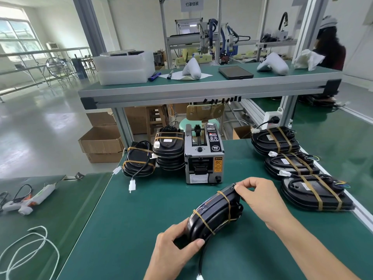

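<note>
A stack of black oval housings (214, 215), bound by two tan tape bands, is tilted on edge above the green table mat (125, 229). My left hand (175, 249) grips its near lower end, thumb across the rim. My right hand (260, 197) pinches the far upper corner with fingertips. A black cable with a white connector (200, 277) hangs from the bundle toward the frame's bottom edge.
A grey tape dispenser (203, 158) stands behind the bundle. Two taped bundles (153, 156) sit to its left and three more (296, 164) line the right edge. A white glue gun (30, 201) and white cord (30, 251) lie on the left table. A raised shelf (201, 87) spans the back.
</note>
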Tool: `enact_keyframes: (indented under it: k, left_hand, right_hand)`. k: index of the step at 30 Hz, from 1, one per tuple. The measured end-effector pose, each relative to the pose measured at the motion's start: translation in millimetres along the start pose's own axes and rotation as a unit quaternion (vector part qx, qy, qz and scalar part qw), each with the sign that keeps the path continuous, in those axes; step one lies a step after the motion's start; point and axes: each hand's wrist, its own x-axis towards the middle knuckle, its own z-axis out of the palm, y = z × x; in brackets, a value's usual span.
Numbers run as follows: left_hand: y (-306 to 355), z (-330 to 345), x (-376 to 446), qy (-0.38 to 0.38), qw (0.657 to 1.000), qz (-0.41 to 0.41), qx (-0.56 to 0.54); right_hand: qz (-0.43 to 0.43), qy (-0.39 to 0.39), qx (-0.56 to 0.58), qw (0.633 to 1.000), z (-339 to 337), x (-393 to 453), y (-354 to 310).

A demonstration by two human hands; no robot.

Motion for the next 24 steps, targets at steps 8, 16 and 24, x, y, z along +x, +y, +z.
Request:
enact_keyframes:
  k: [8, 16, 24]
  left_hand:
    - [0.9, -0.6, -0.9, 0.001, 1.0, 0.0, -0.003]
    - [1.1, -1.2, -1.1, -0.002, 1.0, 0.0, 0.007]
    - [0.3, -0.9, -0.9, -0.002, 1.0, -0.003, 0.008]
  right_hand:
    - [-0.003, 0.003, -0.008, 1.0, -0.8, -1.4, -4.7]
    - [0.008, 0.038, -0.043, 0.998, 3.6, -2.0, -4.4]
    - [0.002, 0.063, -0.084, 0.994, 9.6, -2.9, -4.6]
